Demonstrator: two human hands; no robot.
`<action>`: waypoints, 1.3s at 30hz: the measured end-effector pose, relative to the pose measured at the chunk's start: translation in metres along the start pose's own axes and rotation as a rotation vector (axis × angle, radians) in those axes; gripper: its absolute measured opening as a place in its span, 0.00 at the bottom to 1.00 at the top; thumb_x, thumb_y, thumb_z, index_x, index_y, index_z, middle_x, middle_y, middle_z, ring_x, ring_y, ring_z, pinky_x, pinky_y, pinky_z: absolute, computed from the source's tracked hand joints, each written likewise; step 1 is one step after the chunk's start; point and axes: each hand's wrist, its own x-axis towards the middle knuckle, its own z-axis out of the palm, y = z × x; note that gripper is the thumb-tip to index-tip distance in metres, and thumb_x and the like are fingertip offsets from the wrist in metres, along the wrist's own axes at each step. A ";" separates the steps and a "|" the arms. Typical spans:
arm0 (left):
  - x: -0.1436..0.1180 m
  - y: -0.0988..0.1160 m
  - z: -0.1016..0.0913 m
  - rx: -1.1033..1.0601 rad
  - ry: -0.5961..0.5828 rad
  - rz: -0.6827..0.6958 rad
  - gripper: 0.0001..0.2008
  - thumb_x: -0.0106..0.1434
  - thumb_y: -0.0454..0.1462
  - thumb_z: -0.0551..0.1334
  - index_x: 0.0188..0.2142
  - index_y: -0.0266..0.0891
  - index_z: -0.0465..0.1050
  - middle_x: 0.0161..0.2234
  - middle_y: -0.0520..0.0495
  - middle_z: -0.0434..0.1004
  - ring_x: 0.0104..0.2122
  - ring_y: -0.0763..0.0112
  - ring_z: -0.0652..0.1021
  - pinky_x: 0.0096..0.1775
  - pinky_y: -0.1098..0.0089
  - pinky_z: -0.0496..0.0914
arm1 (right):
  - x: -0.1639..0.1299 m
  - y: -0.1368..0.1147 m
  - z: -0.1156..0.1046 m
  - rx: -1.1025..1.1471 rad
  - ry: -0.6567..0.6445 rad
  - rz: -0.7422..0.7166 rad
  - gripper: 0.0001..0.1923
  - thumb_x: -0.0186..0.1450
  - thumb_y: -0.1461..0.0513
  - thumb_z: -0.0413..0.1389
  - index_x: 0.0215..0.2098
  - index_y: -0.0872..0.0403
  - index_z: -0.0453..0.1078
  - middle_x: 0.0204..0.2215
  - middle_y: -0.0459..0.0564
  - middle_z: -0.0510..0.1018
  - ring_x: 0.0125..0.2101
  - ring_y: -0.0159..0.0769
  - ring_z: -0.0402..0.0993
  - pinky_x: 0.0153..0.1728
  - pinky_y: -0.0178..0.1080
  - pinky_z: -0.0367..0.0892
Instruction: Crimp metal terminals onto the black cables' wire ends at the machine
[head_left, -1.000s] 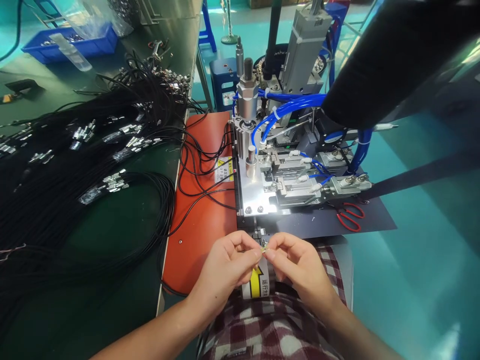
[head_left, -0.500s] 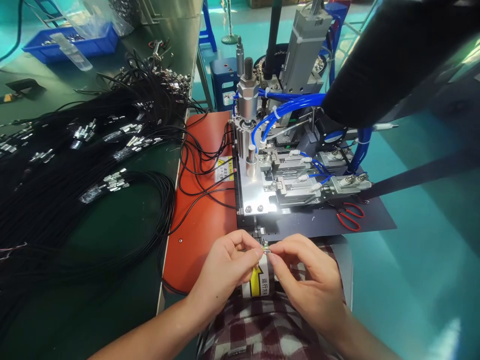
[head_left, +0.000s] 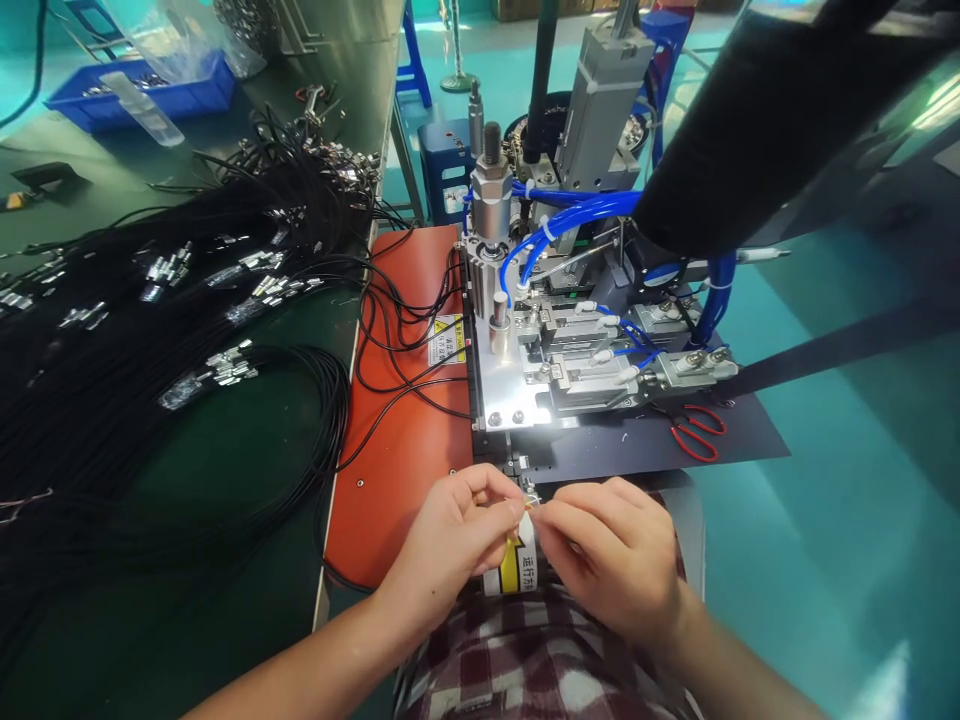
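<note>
My left hand [head_left: 466,530] is closed in a pinch at the front of the machine, thumb against index finger. A small shiny metal connector [head_left: 532,496] shows at its fingertips, with a yellowish bit beside it. From the other side my right hand [head_left: 616,545] meets it, its thumb and index finger closed at the same small part. The fingers cover most of what they hold, so its exact shape is hidden. Just below the fingertips is a white and yellow arrow label [head_left: 519,565]. The metal machine [head_left: 510,385] stands directly beyond both hands.
Left of the machine lies a red-brown board [head_left: 401,500] crossed by black cables [head_left: 409,380]. Bundles of cables with metal ends [head_left: 232,362] cover the dark table. Red-handled scissors [head_left: 699,433] rest right of the machine. A blue tray [head_left: 202,90] stands far left; a black tube [head_left: 712,130] hangs overhead.
My right hand's fingers have curled in more and its thumb has tucked under. The left hand keeps its pinch in nearly the same place. Less of the small connector is visible.
</note>
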 end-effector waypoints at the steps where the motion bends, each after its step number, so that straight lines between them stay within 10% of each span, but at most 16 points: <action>1: 0.000 0.000 0.000 -0.011 -0.001 -0.001 0.06 0.58 0.36 0.61 0.28 0.36 0.66 0.15 0.61 0.55 0.14 0.85 0.53 0.17 0.78 0.44 | 0.000 -0.001 0.001 0.081 -0.002 0.067 0.06 0.60 0.71 0.56 0.32 0.55 0.69 0.23 0.47 0.76 0.23 0.31 0.68 0.26 0.35 0.59; 11: 0.001 -0.005 -0.002 0.019 0.018 -0.002 0.08 0.56 0.39 0.64 0.30 0.35 0.68 0.14 0.61 0.54 0.14 0.85 0.53 0.17 0.79 0.46 | 0.003 -0.007 0.006 0.925 -0.203 1.062 0.10 0.63 0.58 0.54 0.28 0.53 0.61 0.15 0.35 0.54 0.15 0.25 0.47 0.15 0.30 0.45; 23: 0.001 0.003 0.004 0.027 0.098 -0.036 0.10 0.53 0.39 0.65 0.24 0.34 0.67 0.13 0.62 0.55 0.13 0.87 0.51 0.16 0.80 0.46 | 0.003 -0.007 0.003 0.810 -0.140 1.023 0.09 0.62 0.57 0.56 0.33 0.55 0.69 0.16 0.38 0.62 0.15 0.26 0.56 0.17 0.31 0.53; 31: 0.000 0.001 0.003 0.101 0.058 -0.009 0.10 0.57 0.39 0.63 0.25 0.35 0.67 0.15 0.61 0.55 0.14 0.85 0.53 0.17 0.80 0.49 | 0.002 -0.008 0.000 0.389 -0.151 0.599 0.07 0.64 0.64 0.52 0.29 0.53 0.69 0.25 0.46 0.73 0.25 0.33 0.66 0.25 0.35 0.62; 35: -0.008 -0.003 0.002 0.379 0.108 0.241 0.07 0.60 0.37 0.60 0.28 0.36 0.69 0.19 0.54 0.62 0.19 0.78 0.63 0.21 0.76 0.58 | 0.002 -0.009 -0.005 0.279 -0.139 0.386 0.07 0.64 0.67 0.51 0.30 0.54 0.68 0.26 0.47 0.73 0.26 0.34 0.66 0.29 0.37 0.62; 39: -0.009 -0.009 -0.002 0.613 0.110 0.562 0.05 0.61 0.35 0.58 0.31 0.39 0.73 0.30 0.46 0.70 0.30 0.69 0.70 0.31 0.70 0.66 | 0.006 -0.008 -0.004 0.603 -0.166 0.683 0.09 0.65 0.62 0.51 0.26 0.53 0.64 0.20 0.43 0.66 0.21 0.31 0.63 0.23 0.34 0.60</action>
